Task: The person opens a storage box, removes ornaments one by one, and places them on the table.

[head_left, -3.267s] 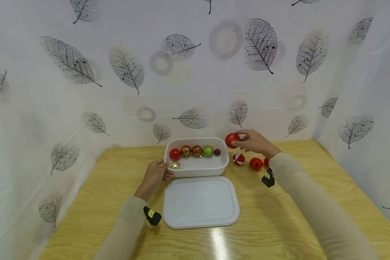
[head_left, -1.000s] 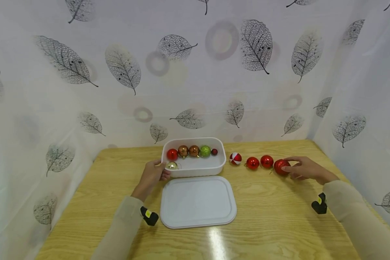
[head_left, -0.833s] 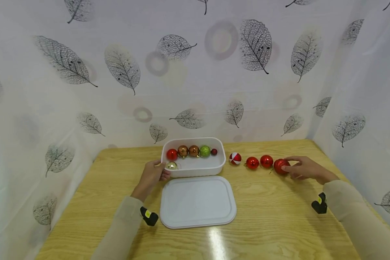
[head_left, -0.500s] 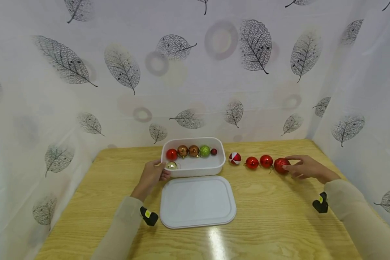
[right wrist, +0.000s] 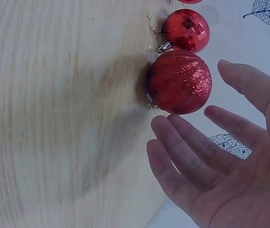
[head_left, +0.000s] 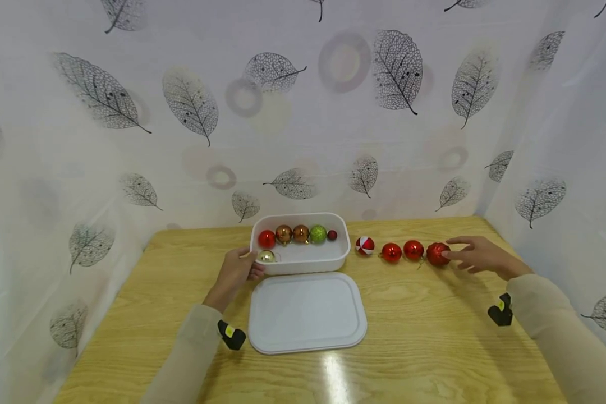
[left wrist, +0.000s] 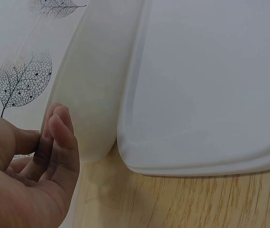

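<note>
The right hand (head_left: 478,255) holds nothing, fingers (right wrist: 186,154) spread close by a glittery red bauble (head_left: 436,255) on the tabletop (head_left: 424,336), three o'clock from the white box (head_left: 303,267) the left hand (head_left: 235,272) pinches; a fingertip's nudge could send the bauble rolling.

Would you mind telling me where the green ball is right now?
In the head view, the green ball sits in the right half of the white box, along its far side, between a copper ball and the small dark red ball.

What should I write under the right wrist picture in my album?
Right hand beside a glittery red ball, a mirrored ball on its far side.
</note>
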Action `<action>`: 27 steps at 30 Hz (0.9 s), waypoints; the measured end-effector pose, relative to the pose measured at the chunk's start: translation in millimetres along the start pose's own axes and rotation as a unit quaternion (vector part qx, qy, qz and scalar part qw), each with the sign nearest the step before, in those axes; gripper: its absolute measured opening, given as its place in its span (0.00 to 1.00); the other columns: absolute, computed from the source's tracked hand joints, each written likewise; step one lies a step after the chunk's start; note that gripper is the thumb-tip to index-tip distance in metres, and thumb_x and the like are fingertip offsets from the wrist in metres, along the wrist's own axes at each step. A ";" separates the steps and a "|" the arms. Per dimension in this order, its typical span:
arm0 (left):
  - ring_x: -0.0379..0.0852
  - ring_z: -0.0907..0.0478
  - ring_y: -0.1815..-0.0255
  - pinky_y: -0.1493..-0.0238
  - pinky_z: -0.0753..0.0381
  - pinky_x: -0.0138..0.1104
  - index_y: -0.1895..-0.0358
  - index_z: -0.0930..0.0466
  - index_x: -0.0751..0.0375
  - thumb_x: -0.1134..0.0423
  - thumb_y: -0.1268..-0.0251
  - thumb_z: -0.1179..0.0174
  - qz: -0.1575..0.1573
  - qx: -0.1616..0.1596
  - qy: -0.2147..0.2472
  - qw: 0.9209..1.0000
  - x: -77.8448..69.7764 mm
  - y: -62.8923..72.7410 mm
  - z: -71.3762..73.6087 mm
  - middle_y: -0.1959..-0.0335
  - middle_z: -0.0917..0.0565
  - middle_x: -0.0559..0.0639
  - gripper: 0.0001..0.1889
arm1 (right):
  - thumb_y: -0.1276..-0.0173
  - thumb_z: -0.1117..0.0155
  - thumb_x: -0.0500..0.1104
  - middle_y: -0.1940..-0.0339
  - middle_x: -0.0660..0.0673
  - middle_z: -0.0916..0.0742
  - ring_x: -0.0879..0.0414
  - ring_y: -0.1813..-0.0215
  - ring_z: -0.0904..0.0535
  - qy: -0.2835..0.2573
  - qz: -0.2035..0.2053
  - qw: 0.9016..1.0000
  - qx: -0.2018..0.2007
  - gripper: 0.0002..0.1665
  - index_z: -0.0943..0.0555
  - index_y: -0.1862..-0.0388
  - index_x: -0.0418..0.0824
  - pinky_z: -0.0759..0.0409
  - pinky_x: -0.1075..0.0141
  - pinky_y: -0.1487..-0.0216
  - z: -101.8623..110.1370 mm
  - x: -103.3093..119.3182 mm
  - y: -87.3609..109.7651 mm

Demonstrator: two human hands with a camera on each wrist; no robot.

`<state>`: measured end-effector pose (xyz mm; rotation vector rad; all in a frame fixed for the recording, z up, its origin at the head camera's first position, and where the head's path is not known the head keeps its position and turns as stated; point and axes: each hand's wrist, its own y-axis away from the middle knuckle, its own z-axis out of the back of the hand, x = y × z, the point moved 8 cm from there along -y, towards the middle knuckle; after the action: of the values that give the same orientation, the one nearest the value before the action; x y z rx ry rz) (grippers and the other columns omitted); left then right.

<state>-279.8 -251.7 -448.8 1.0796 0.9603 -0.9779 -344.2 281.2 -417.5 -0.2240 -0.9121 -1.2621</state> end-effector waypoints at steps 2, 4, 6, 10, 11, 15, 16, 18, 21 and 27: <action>0.41 0.17 0.72 0.68 0.15 0.29 0.26 0.40 0.76 0.63 0.17 0.53 -0.002 0.000 -0.002 1.000 0.0 0.1 0.3 0.68 0.14 0.59 0.25 | 0.21 0.43 0.53 0.38 0.16 0.26 0.32 0.46 0.17 0.005 0.003 1.000 -0.001 0.45 0.46 0.24 0.22 0.15 0.45 0.48 2.4 3.8 0.4; 0.42 0.17 0.72 0.68 0.15 0.30 0.26 0.39 0.75 0.63 0.17 0.53 -0.001 -0.001 -0.005 1.000 0.8 -0.3 0.5 0.67 0.14 0.59 0.25 | 0.21 0.43 0.53 0.37 0.16 0.27 0.32 0.44 0.18 0.008 0.005 1.000 -0.004 0.45 0.46 0.23 0.22 0.16 0.45 0.47 5.4 7.5 -0.2; 0.42 0.17 0.72 0.68 0.15 0.30 0.27 0.38 0.75 0.63 0.17 0.53 -0.002 0.000 -0.006 1.000 1.4 -0.6 0.5 0.67 0.14 0.59 0.25 | 0.21 0.43 0.53 0.36 0.16 0.27 0.31 0.44 0.19 0.010 0.011 1.000 -0.007 0.45 0.46 0.23 0.22 0.16 0.44 0.46 7.7 12.4 -1.2; 0.42 0.17 0.72 0.68 0.15 0.30 0.27 0.37 0.74 0.63 0.17 0.53 -0.003 -0.001 -0.004 1.000 3.1 -2.4 0.7 0.68 0.14 0.59 0.24 | 0.21 0.43 0.54 0.36 0.18 0.26 0.32 0.44 0.18 0.020 0.022 0.999 -0.015 0.44 0.44 0.23 0.23 0.16 0.45 0.46 11.5 23.5 -5.3; 0.42 0.17 0.73 0.68 0.15 0.30 0.27 0.37 0.75 0.63 0.17 0.53 -0.005 0.000 -0.003 1.000 3.3 -3.0 0.8 0.68 0.14 0.59 0.24 | 0.21 0.43 0.54 0.36 0.19 0.25 0.32 0.44 0.18 0.023 0.026 0.999 -0.018 0.44 0.44 0.24 0.24 0.16 0.45 0.46 12.2 27.0 -6.6; 0.42 0.17 0.73 0.69 0.15 0.30 0.27 0.38 0.75 0.62 0.17 0.52 -0.004 -0.003 -0.001 1.000 3.3 -4.5 1.4 0.68 0.14 0.59 0.25 | 0.22 0.42 0.54 0.37 0.23 0.22 0.34 0.45 0.17 0.031 0.045 0.998 -0.028 0.43 0.41 0.24 0.24 0.16 0.46 0.47 13.8 44.5 -10.6; 0.42 0.17 0.73 0.69 0.15 0.30 0.27 0.38 0.76 0.62 0.17 0.52 -0.004 -0.003 -0.002 1.000 3.3 -4.5 1.5 0.68 0.14 0.59 0.25 | 0.21 0.42 0.53 0.37 0.23 0.22 0.34 0.45 0.17 0.032 0.051 0.998 -0.027 0.43 0.41 0.24 0.24 0.16 0.46 0.47 13.1 49.5 -11.5; 0.42 0.17 0.73 0.69 0.15 0.30 0.27 0.39 0.75 0.62 0.17 0.52 -0.002 -0.003 -0.002 1.000 3.1 -4.2 1.4 0.68 0.14 0.59 0.25 | 0.22 0.42 0.53 0.37 0.24 0.21 0.35 0.45 0.17 0.035 0.060 0.997 -0.025 0.42 0.40 0.25 0.25 0.16 0.45 0.46 10.6 60.0 -13.4; 0.42 0.17 0.73 0.69 0.15 0.30 0.27 0.39 0.76 0.63 0.17 0.52 -0.002 -0.001 -0.001 1.000 2.8 -4.1 1.2 0.68 0.14 0.59 0.25 | 0.22 0.41 0.54 0.38 0.25 0.21 0.35 0.45 0.18 0.036 0.070 0.997 -0.020 0.41 0.38 0.25 0.26 0.17 0.44 0.45 5.5 75.3 -17.4; 0.41 0.17 0.74 0.70 0.15 0.29 0.28 0.37 0.76 0.63 0.17 0.53 -0.005 0.000 0.004 1.000 2.2 -4.9 0.8 0.69 0.14 0.59 0.24 | 0.23 0.39 0.53 0.41 0.26 0.18 0.36 0.44 0.18 0.035 0.090 0.995 -0.021 0.39 0.34 0.27 0.28 0.17 0.44 0.45 -7.7 103.3 -29.8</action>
<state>-283.7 -253.7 -452.0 1.0809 0.9733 -0.9828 -365.1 192.2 -360.4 -0.2867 -0.7885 -1.1156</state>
